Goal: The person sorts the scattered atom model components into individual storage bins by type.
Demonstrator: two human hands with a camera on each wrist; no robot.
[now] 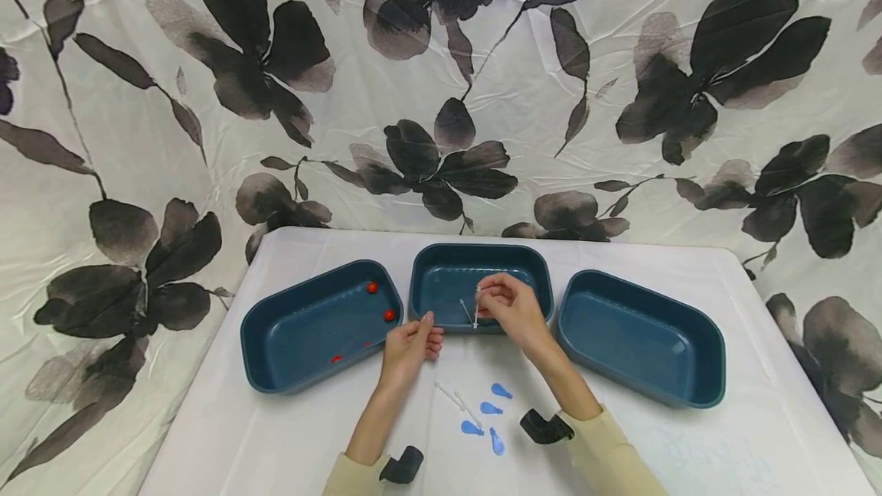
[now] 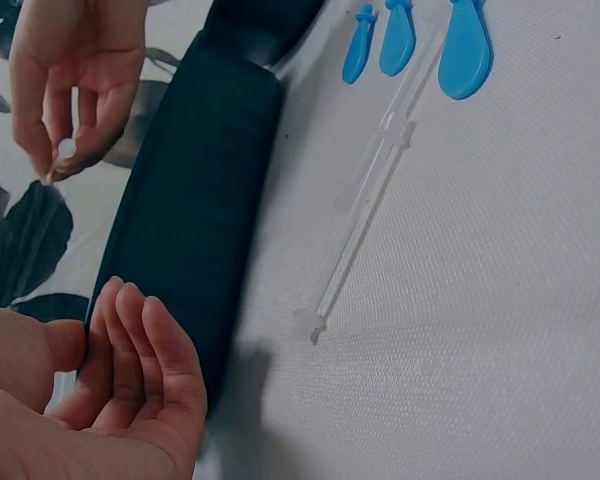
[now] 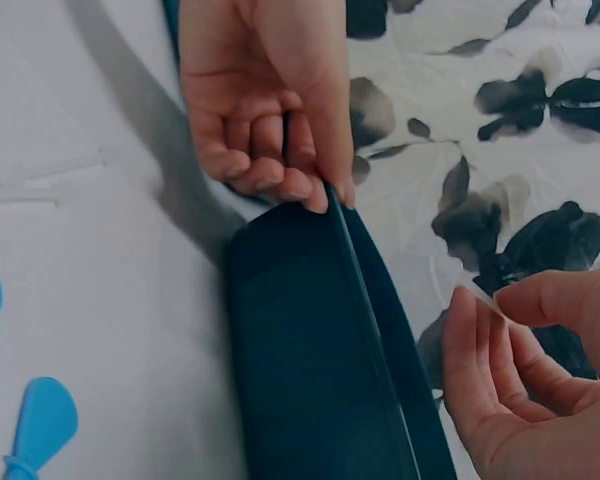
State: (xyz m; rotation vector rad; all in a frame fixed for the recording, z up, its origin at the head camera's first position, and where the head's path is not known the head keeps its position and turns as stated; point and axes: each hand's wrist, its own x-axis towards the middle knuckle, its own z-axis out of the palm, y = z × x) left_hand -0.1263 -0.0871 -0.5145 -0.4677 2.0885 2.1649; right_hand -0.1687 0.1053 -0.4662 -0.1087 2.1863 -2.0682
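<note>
So from over here I've got the left hand pinching the rim of the middle bin, probably to steady it. The right hand pinches a white stick near its upper end over that bin, I guess leaving the lower end free. Two more sticks and four blue bits lie within easy reach on the surface.

Bright head view — dimmer, soft-shadowed wrist views
</note>
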